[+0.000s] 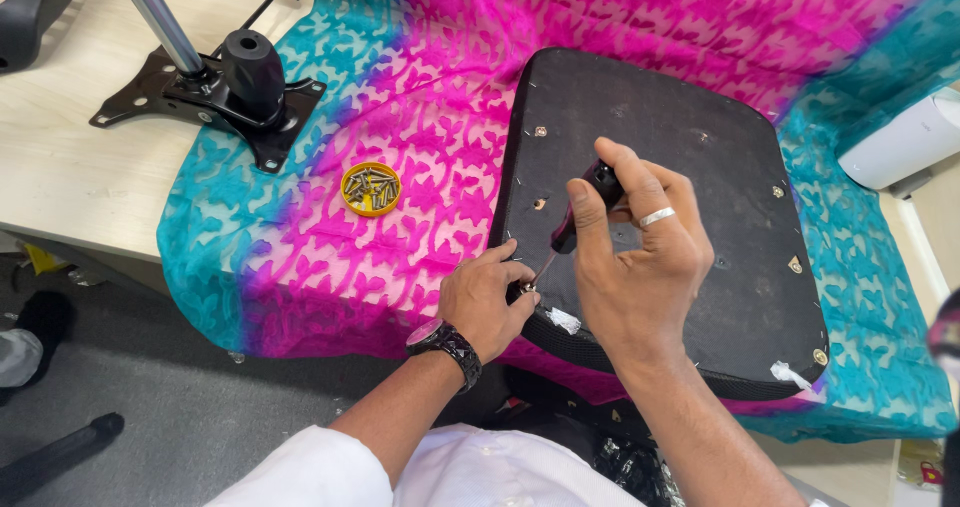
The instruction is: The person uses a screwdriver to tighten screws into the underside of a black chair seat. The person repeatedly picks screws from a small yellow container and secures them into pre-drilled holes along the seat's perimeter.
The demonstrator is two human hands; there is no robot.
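right hand gripped a screwdriver; left hand, just beside, pinched its tip against the black seat base.

A pale wooden table carries everything. A pink and teal patterned cloth covers most of it and hangs over the near edge. On the bare wood at the left lies a black metal chair base plate. A white object, perhaps an appliance, sits at the right edge.
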